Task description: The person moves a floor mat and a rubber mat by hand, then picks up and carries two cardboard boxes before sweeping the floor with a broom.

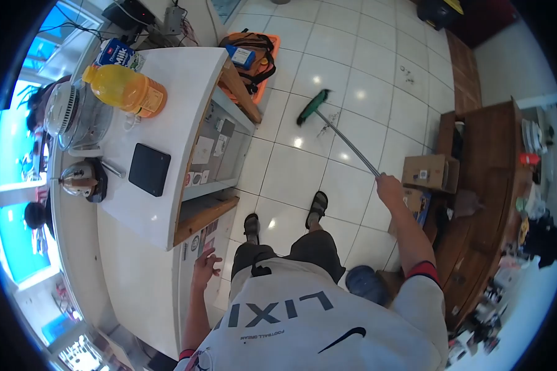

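My right hand point(389, 189) is wrapped round the upper end of a broom's metal handle. The broom point(350, 144) reaches out ahead of me, and its green head point(313, 107) rests on the white tiled floor point(291, 167). Small dark bits of dirt point(329, 125) lie beside the head. Lower left, my left hand point(207, 268) hangs with fingers apart beside the counter's side, holding nothing.
To the left, a white counter point(161, 68) bears an orange juice bottle point(127, 91), a milk carton point(119, 54) and a black tablet-like object point(149, 169). An orange crate point(271, 62) holds a bag. Cardboard boxes point(428, 172) and a wooden cabinet point(486, 210) stand right. More debris point(406, 75) lies farther off.
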Demonstrator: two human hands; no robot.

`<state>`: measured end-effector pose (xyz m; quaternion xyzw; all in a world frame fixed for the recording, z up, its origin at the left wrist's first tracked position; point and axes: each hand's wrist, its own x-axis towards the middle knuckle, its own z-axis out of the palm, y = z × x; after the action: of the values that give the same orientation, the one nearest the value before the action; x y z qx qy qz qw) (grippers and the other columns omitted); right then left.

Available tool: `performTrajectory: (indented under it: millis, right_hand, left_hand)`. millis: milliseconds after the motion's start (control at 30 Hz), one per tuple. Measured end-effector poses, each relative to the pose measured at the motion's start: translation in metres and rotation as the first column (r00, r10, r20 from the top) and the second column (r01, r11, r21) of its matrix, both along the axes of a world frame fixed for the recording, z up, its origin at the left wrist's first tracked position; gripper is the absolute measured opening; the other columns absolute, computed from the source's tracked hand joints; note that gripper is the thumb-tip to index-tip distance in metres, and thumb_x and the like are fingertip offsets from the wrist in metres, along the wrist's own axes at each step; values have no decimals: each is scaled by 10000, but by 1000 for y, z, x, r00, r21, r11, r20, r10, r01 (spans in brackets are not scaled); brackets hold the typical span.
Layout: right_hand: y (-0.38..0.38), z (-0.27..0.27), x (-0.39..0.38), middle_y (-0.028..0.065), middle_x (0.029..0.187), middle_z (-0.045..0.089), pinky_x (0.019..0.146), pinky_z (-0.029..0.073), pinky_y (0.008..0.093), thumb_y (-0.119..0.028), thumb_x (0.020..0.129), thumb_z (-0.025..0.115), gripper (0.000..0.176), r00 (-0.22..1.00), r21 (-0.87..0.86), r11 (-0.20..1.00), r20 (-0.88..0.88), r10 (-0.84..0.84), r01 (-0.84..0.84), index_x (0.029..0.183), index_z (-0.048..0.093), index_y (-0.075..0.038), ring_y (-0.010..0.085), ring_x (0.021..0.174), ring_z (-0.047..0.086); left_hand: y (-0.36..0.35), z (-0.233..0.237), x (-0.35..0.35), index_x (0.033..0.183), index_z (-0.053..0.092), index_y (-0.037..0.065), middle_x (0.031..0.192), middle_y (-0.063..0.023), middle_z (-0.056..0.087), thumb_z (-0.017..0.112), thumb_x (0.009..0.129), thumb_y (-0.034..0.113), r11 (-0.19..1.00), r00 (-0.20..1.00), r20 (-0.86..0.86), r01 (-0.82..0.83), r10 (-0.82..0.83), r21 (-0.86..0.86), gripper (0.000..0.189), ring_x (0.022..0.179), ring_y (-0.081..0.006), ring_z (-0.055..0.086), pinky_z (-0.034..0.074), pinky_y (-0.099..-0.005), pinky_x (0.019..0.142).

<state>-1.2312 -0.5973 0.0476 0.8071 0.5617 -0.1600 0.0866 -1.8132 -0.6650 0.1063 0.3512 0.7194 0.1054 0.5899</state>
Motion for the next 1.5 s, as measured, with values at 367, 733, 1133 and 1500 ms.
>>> performTrajectory:
  millis: [367, 733, 1133, 1500]
  right_hand:
    - [-142, -37, -266, 148, 679, 593, 585, 466, 428, -315, 831, 446, 268, 996, -174, 981, 20, -89, 91, 839, 552, -69, 313, 666, 599]
    - [-219, 43, -302, 211, 714, 579, 627, 449, 475, -318, 850, 410, 319, 799, -127, 794, -9, -601, 595, 838, 521, -20, 376, 695, 574]
    - [-454, 9, -489, 242, 747, 575, 679, 449, 493, -260, 844, 375, 296, 522, -551, 463, -57, -851, 694, 1039, 474, -61, 399, 732, 573]
    - [-92, -275, -251, 172, 929, 568, 671, 482, 409, -221, 779, 455, 286, 587, -152, 656, -333, -738, 739, 970, 541, -27, 345, 819, 581]
  left_hand:
    - [65, 56, -71, 1202, 405, 22, 890, -92, 599, 420, 870, 140, 912, 800, 456, 405, -391, 71, 352, 562, -76, 526, 457, -191, 489]
    - [81, 86, -110, 1192, 404, -11, 874, -80, 609, 425, 879, 173, 876, 734, 489, 454, -470, 161, 364, 606, -81, 542, 443, -179, 480]
    - [65, 76, -56, 1213, 391, 13, 908, -90, 604, 433, 879, 209, 735, 606, 555, 678, -570, 13, 389, 611, -67, 548, 467, -188, 549]
    - [26, 97, -45, 1178, 387, -45, 904, -148, 605, 430, 869, 166, 868, 884, 167, 463, -436, -180, 378, 464, -94, 497, 485, -246, 583]
